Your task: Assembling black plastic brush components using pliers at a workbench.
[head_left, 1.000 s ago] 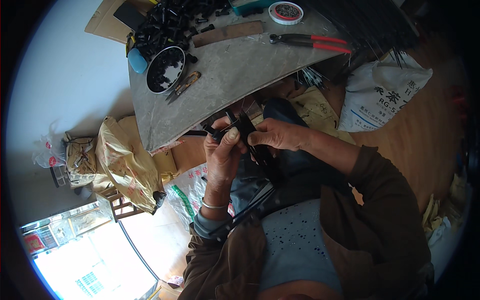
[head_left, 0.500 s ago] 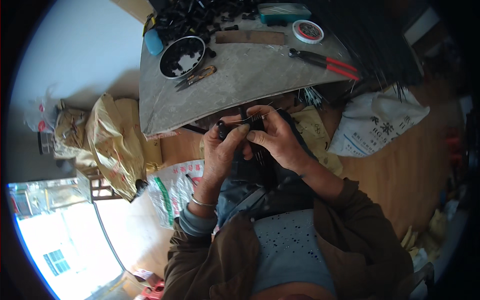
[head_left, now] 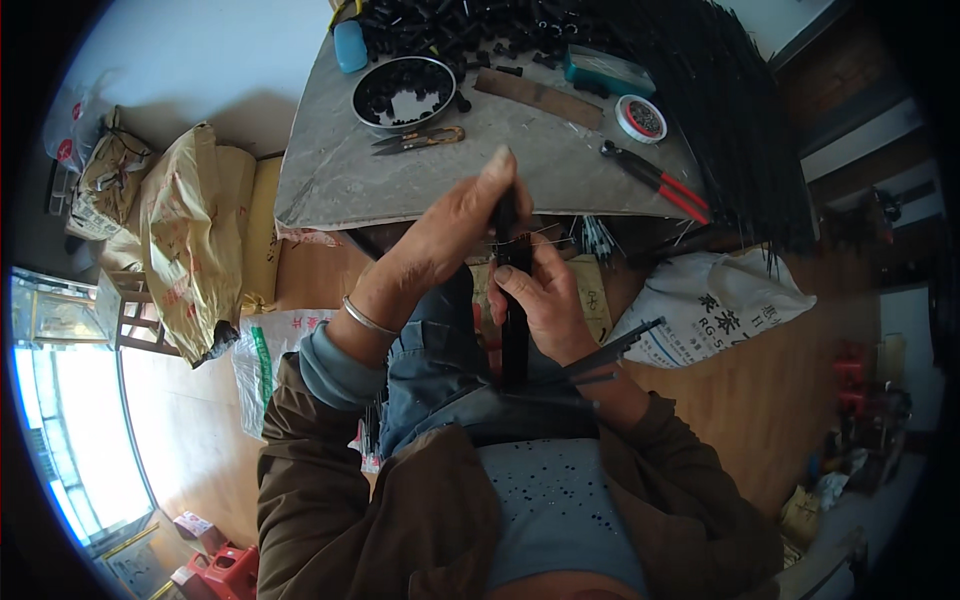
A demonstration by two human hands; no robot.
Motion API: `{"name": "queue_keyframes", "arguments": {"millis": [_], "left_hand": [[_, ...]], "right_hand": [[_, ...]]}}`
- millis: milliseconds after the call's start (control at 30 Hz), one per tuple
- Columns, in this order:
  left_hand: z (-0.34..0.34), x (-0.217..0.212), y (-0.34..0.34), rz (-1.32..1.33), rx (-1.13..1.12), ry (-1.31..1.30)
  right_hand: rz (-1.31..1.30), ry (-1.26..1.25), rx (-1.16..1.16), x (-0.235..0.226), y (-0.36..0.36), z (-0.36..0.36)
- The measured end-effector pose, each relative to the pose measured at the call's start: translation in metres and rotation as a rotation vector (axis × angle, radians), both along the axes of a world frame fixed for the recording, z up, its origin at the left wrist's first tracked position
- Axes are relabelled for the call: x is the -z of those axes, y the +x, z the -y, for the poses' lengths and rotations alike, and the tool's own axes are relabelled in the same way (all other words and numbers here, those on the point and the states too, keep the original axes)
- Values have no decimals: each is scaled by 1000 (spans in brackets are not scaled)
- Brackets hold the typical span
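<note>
— What colour is the rod [head_left: 514, 320] you hold?

— Black, like the strips [head_left: 730, 110] fanned far right and the bits in your steel-grey bowl [head_left: 404, 92].

— And the table [head_left: 400, 180]?

— Your table is dull grey. On it you have pliers [head_left: 655, 182] with red handles, a white tape roll [head_left: 640, 118] with a red rim, a teal box [head_left: 608, 72], a blue tube [head_left: 350, 46] and a brown wooden strip [head_left: 538, 98].

— Your clothes?

— Brown jacket [head_left: 330, 500], a grey-blue shirt [head_left: 560, 510] with dark speckles, a silver bangle [head_left: 366, 318] on your left wrist.

— Around you?

— A tan sack [head_left: 190, 240] on the left, a white sack [head_left: 720, 300] with dark print on the right, orange-brown floor [head_left: 760, 400].
</note>
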State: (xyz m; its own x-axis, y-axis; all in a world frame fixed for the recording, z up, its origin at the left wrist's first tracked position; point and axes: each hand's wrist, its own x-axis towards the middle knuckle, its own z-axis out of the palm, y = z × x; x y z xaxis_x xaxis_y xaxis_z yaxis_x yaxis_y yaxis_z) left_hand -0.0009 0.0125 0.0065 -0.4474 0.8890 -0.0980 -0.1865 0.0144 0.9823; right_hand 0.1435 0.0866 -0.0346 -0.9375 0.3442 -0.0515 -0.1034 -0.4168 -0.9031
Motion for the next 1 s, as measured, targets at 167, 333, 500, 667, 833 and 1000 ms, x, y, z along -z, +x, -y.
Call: {"name": "queue_keyframes", "arguments": {"millis": [167, 333, 500, 667, 833, 1000], "left_hand": [[4, 14, 4, 55, 31, 44], [7, 14, -4, 93, 47, 114], [11, 13, -5, 81, 45, 143], [9, 14, -4, 38, 36, 152], [8, 16, -3, 166, 42, 171], [6, 18, -1, 20, 5, 145]], "right_hand": [[28, 24, 40, -2, 1, -2], [72, 41, 31, -2, -1, -3], [86, 21, 49, -2, -3, -1], [91, 9, 57, -3, -4, -3], [86, 13, 71, -2, -5, -2], [98, 73, 74, 0, -6, 0]]}}
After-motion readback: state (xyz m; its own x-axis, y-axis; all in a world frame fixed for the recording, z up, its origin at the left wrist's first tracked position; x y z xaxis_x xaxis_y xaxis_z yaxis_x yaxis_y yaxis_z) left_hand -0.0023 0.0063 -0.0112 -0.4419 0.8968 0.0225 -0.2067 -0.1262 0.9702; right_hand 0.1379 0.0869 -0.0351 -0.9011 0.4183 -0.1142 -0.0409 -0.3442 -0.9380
